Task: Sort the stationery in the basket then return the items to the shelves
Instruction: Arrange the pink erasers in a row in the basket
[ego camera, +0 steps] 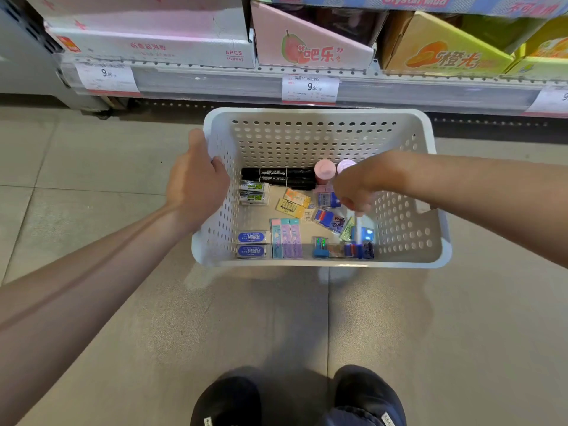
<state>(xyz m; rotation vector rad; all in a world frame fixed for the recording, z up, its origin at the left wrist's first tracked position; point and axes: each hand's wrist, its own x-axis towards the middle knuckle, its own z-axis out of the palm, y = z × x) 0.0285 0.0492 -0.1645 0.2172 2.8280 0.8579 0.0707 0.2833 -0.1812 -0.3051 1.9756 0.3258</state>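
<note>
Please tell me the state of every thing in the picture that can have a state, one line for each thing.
basket: held up above the floor, holds stationery
left hand: grips the basket's left rim
right hand: inside the basket, pinches a white pen-like item
white pen-like item: upright, blurred
black markers: lying flat, side by side, capped
pink round containers: standing at the back wall, closed
</note>
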